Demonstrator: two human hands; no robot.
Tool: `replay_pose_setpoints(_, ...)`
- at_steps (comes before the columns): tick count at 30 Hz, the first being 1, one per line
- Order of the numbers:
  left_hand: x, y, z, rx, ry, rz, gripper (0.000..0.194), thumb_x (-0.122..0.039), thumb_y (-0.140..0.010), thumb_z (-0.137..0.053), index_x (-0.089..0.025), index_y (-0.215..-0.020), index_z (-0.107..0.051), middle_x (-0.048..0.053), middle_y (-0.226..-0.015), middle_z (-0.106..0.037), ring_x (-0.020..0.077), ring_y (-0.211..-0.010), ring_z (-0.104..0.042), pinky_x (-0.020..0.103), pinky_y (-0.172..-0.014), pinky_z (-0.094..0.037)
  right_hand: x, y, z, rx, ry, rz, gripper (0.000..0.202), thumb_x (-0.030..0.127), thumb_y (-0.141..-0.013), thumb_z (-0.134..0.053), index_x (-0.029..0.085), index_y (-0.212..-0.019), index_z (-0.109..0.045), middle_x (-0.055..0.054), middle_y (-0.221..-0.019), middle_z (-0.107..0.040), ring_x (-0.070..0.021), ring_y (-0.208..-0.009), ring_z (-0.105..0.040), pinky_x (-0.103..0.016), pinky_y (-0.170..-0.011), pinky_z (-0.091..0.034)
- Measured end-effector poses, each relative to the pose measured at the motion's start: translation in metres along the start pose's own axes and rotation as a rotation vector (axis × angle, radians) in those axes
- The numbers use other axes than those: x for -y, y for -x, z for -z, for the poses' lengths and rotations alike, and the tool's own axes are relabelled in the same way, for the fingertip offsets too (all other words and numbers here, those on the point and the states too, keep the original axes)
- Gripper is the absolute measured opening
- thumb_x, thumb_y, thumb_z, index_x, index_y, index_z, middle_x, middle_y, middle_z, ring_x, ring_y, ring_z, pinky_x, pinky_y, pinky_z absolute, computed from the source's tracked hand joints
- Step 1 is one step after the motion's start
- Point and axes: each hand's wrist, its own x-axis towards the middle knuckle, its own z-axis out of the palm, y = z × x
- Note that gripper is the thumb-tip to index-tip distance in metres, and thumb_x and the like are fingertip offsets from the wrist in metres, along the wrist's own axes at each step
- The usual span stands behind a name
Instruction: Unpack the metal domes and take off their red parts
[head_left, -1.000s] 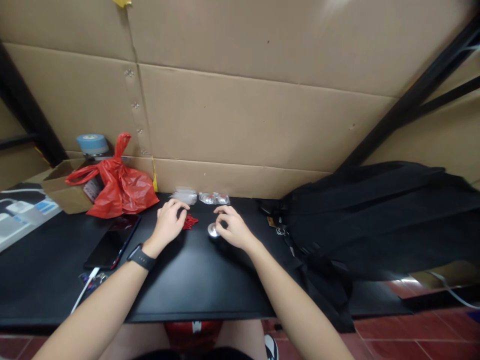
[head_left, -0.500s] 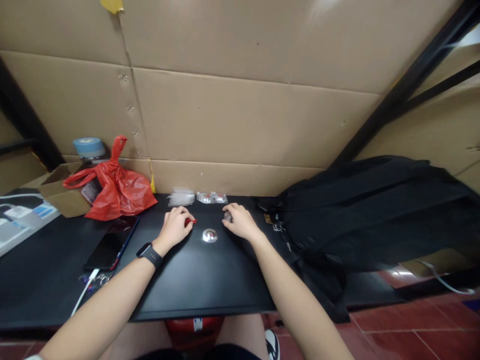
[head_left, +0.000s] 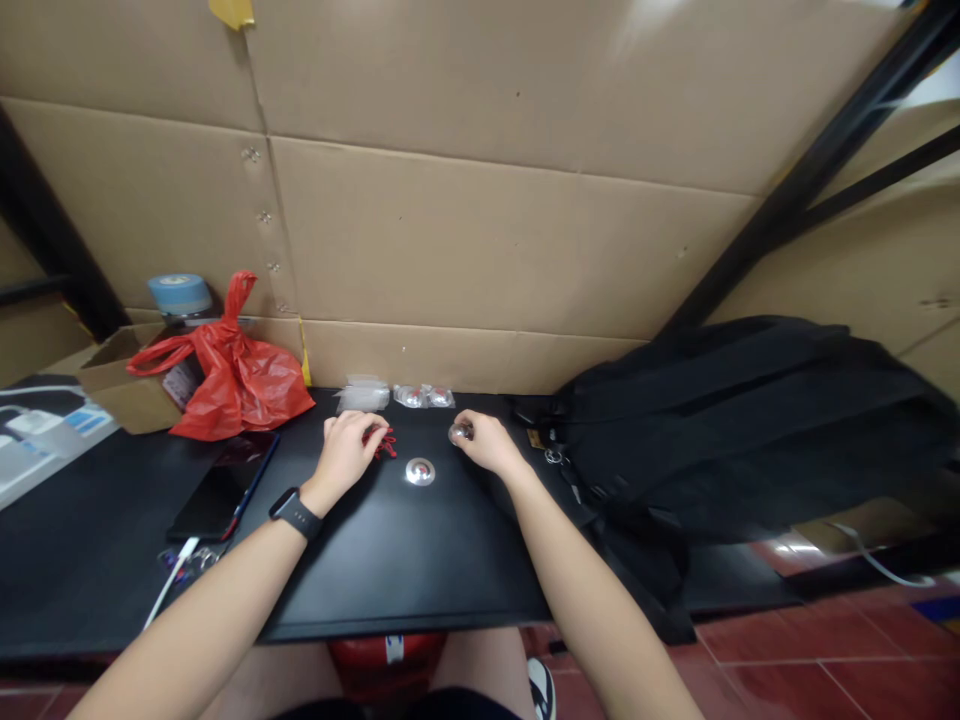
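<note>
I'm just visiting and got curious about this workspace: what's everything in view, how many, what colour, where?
metal disc: one, silver, between the hands
small round piece: one, clear-looking, in right fingertips
cords: several, red, by left fingers
flat packets: stack, clear, back edge
filled packets: about two, clear and silver, beside them
tied bag: one, red, back left
box: one, brown, behind it
lidded container: one, blue lid, back left
phone: one, black, left
power strip: one, white, far left
backpack: one, black, right
table: one, black, beneath
panelling: brown, behind
hands: left, right
watch: one, black, left wrist
</note>
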Motion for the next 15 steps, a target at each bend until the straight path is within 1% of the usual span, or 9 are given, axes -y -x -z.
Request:
replay_pose_setpoints(3,-0.005,0.000,0.004,-0.016,0.055,0.010,0.012,-0.029,-0.091,-0.060,-0.025,-0.088,-0.070,0.001,-0.096,-0.075,0.0212,-0.096,-0.063,0.036,-0.087,-0.037,0.002,-0.001,0.001,-0.021,-0.032,0.006,0.012,0.018,-0.079,-0.066,0.021,-0.091,-0.067,-0.004,-0.087,-0.071,-0.0172,-0.078,-0.065,-0.028,-0.074,-0.049)
replay_pose_setpoints(6,-0.009,0.001,0.006,-0.022,0.103,0.030,0.009,-0.030,-0.089,-0.063,-0.026,-0.092,-0.071,0.001,-0.096,-0.075,0.0214,-0.097,-0.064,0.035,-0.088,-0.040,0.010,-0.001,0.004,-0.055,-0.103,0.074,0.014,0.019,-0.081,-0.064,0.019,-0.094,-0.067,-0.005,-0.090,-0.070,-0.0172,-0.079,-0.064,-0.030,-0.076,-0.049)
replay_pose_setpoints(9,-0.011,0.001,0.006,-0.005,0.121,0.024,0.011,-0.030,-0.091,-0.062,-0.026,-0.092,-0.073,0.002,-0.096,-0.075,0.0214,-0.097,-0.063,0.036,-0.088,-0.041,0.027,0.002,0.004,-0.046,-0.282,0.190,0.020,0.023,-0.081,-0.065,0.019,-0.101,-0.066,-0.005,-0.096,-0.069,-0.0168,-0.084,-0.065,-0.030,-0.077,-0.051)
replay_pose_setpoints(12,-0.015,0.003,0.006,0.011,0.132,0.021,0.016,-0.031,-0.093,-0.059,-0.025,-0.088,-0.072,0.002,-0.094,-0.073,0.0213,-0.098,-0.061,0.036,-0.090,-0.040,0.049,0.009,-0.002,-0.031,-0.489,0.267,0.028,0.026,-0.082,-0.067,0.021,-0.109,-0.065,-0.007,-0.108,-0.068,-0.0180,-0.096,-0.066,-0.031,-0.080,-0.053)
replay_pose_setpoints(15,-0.023,0.005,0.006,-0.013,0.139,0.051,0.015,-0.033,-0.093,-0.059,-0.025,-0.089,-0.071,0.004,-0.103,-0.067,0.0233,-0.108,-0.057,0.041,-0.096,-0.039,0.068,0.015,-0.012,-0.081,-0.645,0.299,0.030,0.030,-0.082,-0.071,0.023,-0.110,-0.064,-0.008,-0.118,-0.064,-0.0195,-0.105,-0.064,-0.033,-0.085,-0.055)
